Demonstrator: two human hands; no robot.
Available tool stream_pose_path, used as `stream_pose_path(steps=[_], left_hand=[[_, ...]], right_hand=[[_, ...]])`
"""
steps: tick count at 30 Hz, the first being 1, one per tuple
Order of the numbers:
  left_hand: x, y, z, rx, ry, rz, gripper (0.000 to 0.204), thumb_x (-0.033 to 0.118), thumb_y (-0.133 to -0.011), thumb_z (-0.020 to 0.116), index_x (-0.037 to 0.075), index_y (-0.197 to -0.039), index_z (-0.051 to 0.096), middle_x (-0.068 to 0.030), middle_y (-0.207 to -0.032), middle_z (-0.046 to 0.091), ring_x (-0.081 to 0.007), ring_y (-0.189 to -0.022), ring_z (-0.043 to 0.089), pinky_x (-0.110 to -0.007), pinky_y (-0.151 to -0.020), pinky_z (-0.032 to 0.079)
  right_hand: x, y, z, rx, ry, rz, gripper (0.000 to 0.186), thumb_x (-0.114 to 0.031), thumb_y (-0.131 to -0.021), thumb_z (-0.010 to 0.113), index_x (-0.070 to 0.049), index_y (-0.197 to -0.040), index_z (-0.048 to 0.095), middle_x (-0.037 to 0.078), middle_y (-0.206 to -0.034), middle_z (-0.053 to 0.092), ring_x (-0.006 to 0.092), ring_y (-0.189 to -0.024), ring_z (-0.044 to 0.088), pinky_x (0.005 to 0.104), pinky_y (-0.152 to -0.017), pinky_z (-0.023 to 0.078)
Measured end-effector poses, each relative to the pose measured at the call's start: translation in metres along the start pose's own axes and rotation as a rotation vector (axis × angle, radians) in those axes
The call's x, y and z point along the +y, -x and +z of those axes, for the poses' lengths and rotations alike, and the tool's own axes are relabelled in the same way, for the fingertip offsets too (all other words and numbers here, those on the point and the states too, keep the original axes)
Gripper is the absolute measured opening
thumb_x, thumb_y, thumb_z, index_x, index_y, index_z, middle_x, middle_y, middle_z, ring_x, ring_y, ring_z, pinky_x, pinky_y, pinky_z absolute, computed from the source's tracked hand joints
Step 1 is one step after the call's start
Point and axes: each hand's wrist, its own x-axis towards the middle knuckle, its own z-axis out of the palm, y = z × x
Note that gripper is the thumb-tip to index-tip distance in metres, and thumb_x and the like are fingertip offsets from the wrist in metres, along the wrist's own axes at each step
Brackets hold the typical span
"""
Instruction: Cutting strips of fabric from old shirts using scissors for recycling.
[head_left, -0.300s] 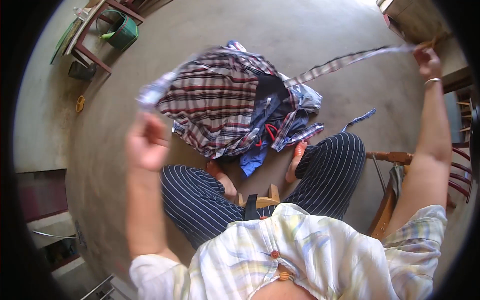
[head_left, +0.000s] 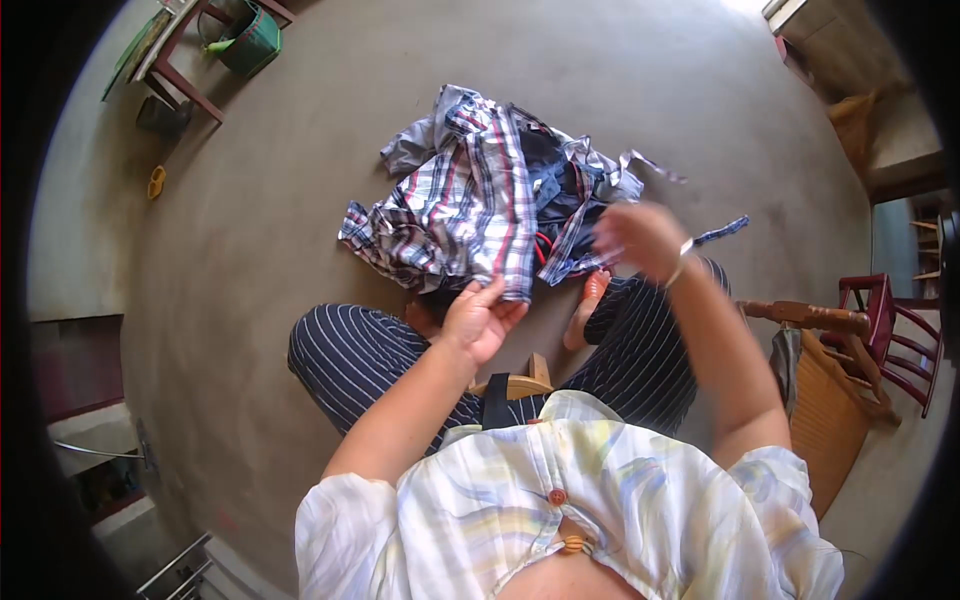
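My left hand (head_left: 476,326) pinches the lower edge of a plaid shirt (head_left: 460,200) with red, white and dark stripes, atop a heap on the floor between my bare feet (head_left: 591,295). My right hand (head_left: 643,245), smeared by motion, hovers at the heap's right side; whether it holds anything is unclear. Near it are dark blue cloth (head_left: 550,175), a red loop (head_left: 545,246) and loose plaid strips. One short blue plaid strip (head_left: 725,229) reaches out to the right.
At the upper left stand a table (head_left: 196,100) with a green bucket (head_left: 250,50), a dark pot (head_left: 163,118) and a yellow slipper (head_left: 156,183). At my right are a wooden chair (head_left: 835,390) and a red chair (head_left: 900,350). A metal rail (head_left: 185,565) is at lower left.
My left hand has moved right and down, bringing the shirt's edge toward me. My right hand has dropped leftward from high right to the heap; the long strip no longer stretches upward.
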Motion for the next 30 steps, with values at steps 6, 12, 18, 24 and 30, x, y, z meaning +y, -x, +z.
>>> stream_pose_path(steps=[6,12,18,24,30], left_hand=[[-0.034,-0.007,-0.011,0.01,-0.191,-0.115,0.008,0.009,-0.077,0.057,0.01,-0.081,0.05,-0.0005,-0.072,0.053,-0.0128,-0.064,0.051,-0.029,-0.065,0.045],[-0.027,-0.016,-0.02,0.052,0.023,-0.212,0.006,0.009,-0.076,0.057,0.009,-0.077,0.051,-0.0032,-0.07,0.055,-0.0145,-0.066,0.055,-0.027,-0.062,0.047],[-0.004,-0.033,-0.018,-0.103,-0.189,-0.233,0.005,0.006,-0.077,0.055,0.003,-0.081,0.053,-0.007,-0.075,0.058,-0.0159,-0.069,0.057,-0.028,-0.061,0.05],[0.069,-0.047,0.002,-0.135,-0.232,-0.015,0.005,0.005,-0.078,0.053,0.002,-0.082,0.056,-0.007,-0.075,0.06,-0.0137,-0.066,0.059,-0.023,-0.059,0.051],[0.086,-0.058,0.011,-0.085,-0.053,0.021,0.006,0.007,-0.079,0.053,0.004,-0.083,0.057,-0.0052,-0.075,0.06,-0.0144,-0.07,0.059,-0.024,-0.061,0.05]], right_hand=[[0.099,0.033,0.101,0.05,-0.414,0.217,0.02,-0.024,-0.078,0.057,-0.005,-0.083,0.05,0.003,-0.067,0.05,0.0135,-0.054,0.049,0.0268,-0.05,0.044],[0.095,0.032,0.096,0.153,-0.392,0.099,0.01,-0.011,-0.077,0.056,-0.007,-0.074,0.048,0.001,-0.062,0.047,0.0102,-0.051,0.043,0.0236,-0.045,0.037],[0.09,0.025,0.094,0.162,-0.408,0.124,0.01,-0.013,-0.079,0.054,-0.009,-0.072,0.048,0.001,-0.059,0.046,0.011,-0.049,0.044,0.0243,-0.048,0.04],[0.089,-0.025,0.084,0.268,-0.53,0.046,0.008,-0.015,-0.08,0.052,-0.008,-0.077,0.051,0.002,-0.063,0.05,0.0106,-0.051,0.047,0.0254,-0.048,0.042],[0.152,-0.119,0.056,0.254,-0.177,0.212,0.004,-0.008,-0.075,0.052,-0.004,-0.076,0.053,0.004,-0.061,0.052,0.0157,-0.051,0.051,0.0282,-0.048,0.044]])
